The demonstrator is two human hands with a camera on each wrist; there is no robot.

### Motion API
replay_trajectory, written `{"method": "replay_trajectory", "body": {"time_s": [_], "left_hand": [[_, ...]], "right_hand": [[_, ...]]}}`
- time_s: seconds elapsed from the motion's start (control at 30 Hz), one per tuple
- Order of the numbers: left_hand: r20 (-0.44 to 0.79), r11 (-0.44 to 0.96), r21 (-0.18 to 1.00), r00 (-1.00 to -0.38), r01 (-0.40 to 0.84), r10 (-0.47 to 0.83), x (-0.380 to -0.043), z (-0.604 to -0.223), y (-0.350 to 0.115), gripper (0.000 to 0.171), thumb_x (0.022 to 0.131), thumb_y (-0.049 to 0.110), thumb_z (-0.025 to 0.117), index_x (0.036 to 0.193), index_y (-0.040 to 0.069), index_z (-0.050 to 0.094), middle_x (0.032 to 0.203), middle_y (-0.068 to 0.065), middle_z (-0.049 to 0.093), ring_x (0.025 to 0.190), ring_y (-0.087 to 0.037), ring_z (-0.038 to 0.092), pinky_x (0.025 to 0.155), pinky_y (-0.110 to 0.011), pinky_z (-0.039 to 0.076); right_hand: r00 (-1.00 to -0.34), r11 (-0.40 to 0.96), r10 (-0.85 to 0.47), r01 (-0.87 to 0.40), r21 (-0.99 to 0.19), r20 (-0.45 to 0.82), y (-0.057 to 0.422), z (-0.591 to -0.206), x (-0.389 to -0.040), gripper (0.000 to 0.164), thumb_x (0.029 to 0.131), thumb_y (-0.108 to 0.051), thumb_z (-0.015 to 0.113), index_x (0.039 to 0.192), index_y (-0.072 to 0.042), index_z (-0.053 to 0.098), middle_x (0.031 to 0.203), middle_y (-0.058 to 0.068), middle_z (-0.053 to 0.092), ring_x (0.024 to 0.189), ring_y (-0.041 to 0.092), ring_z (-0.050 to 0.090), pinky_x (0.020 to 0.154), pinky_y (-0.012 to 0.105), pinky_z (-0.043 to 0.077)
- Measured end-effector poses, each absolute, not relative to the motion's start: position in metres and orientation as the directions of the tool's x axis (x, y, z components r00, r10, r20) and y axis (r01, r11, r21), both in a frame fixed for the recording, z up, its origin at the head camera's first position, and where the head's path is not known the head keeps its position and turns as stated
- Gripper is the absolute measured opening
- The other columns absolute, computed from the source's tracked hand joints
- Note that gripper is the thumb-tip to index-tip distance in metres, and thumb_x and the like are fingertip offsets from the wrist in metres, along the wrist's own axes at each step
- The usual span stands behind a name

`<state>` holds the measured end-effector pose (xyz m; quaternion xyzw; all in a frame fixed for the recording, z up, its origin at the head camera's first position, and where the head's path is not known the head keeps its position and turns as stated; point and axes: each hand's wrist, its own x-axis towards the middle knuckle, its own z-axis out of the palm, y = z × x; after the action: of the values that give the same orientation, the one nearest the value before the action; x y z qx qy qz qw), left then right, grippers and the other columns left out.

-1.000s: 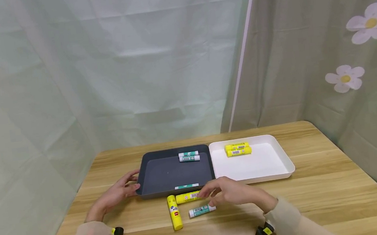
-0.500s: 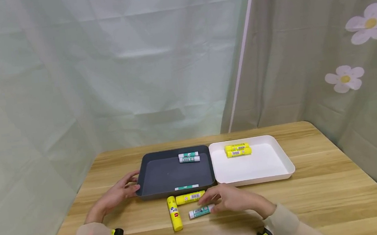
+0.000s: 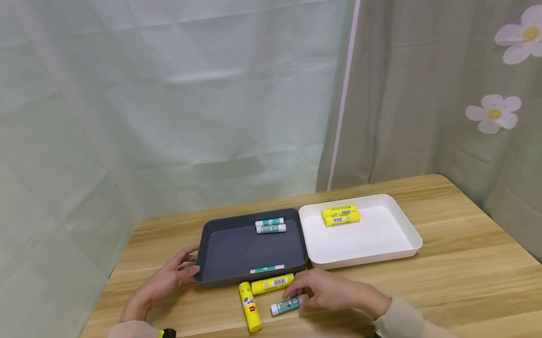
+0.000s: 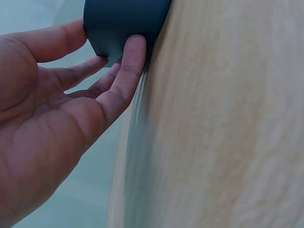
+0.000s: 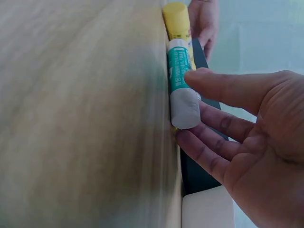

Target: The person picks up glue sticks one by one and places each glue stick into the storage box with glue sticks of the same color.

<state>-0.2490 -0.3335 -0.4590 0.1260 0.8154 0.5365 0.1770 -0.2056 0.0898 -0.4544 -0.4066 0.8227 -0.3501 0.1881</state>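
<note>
A teal-and-white glue stick (image 3: 285,306) lies on the table in front of the trays. My right hand (image 3: 324,291) is at its right end, thumb on one side and fingers on the other, pinching it. The right wrist view shows the thumb tip against the teal label of the glue stick (image 5: 178,69), with the fingers by its white end. My left hand (image 3: 167,277) rests at the left side of the dark grey tray (image 3: 225,253). In the left wrist view its thumb and fingertips touch the outer wall of the tray (image 4: 126,21).
Two yellow glue sticks lie close by: one sideways (image 3: 271,284), one lengthwise (image 3: 249,307). Several teal-and-white sticks (image 3: 271,229) lie in the dark tray. The white tray (image 3: 366,242), beside it, holds yellow sticks (image 3: 342,219). Curtains (image 3: 223,113) stand behind the table (image 3: 467,274).
My right hand has come down and slightly left onto the teal-and-white glue stick, its fingers closing around the right end. The left hand has stayed at the dark tray.
</note>
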Motion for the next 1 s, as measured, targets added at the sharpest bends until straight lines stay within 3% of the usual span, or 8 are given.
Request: {"method": "replay_trajectory", "body": {"time_s": [0.53, 0.77, 1.0], "left_hand": [[-0.162, 0.386, 0.922, -0.903, 0.005, 0.397, -0.2474, -0.4565, -0.3310, 0.071, 0.110, 0.019, 0.055, 0.164, -0.002, 0.015, 0.153, -0.034, 0.027, 0.135, -0.048, 0.043, 0.101, -0.043, 0.053], [-0.159, 0.392, 0.920, -0.905, 0.010, 0.396, -0.2483, -0.4563, -0.3317, 0.071, 0.109, 0.019, 0.056, 0.164, -0.001, 0.016, 0.156, -0.035, 0.026, 0.135, -0.048, 0.044, 0.102, -0.045, 0.052], [-0.160, 0.401, 0.916, -0.906, 0.011, 0.391, -0.2483, -0.4568, -0.3321, 0.070, 0.110, 0.016, 0.054, 0.165, -0.002, 0.015, 0.154, -0.035, 0.027, 0.135, -0.049, 0.044, 0.101, -0.046, 0.052]], "right_hand": [[-0.631, 0.459, -0.776, -0.564, -0.686, -0.001, 0.0877, -0.4563, -0.2062, 0.041, 0.087, 0.009, 0.075, 0.118, -0.017, 0.079, 0.107, -0.012, 0.068, 0.094, -0.001, 0.059, 0.087, 0.021, 0.052], [-0.610, 0.441, -0.792, -0.608, -0.660, 0.032, 0.0897, -0.4560, -0.2071, 0.041, 0.085, 0.011, 0.074, 0.118, -0.014, 0.079, 0.103, -0.009, 0.066, 0.091, 0.000, 0.057, 0.083, 0.019, 0.052], [-0.613, 0.475, -0.790, -0.620, -0.625, 0.006, 0.0923, -0.4522, -0.2071, 0.038, 0.090, 0.008, 0.072, 0.118, -0.015, 0.080, 0.104, -0.012, 0.065, 0.090, 0.001, 0.055, 0.081, 0.018, 0.050]]}}
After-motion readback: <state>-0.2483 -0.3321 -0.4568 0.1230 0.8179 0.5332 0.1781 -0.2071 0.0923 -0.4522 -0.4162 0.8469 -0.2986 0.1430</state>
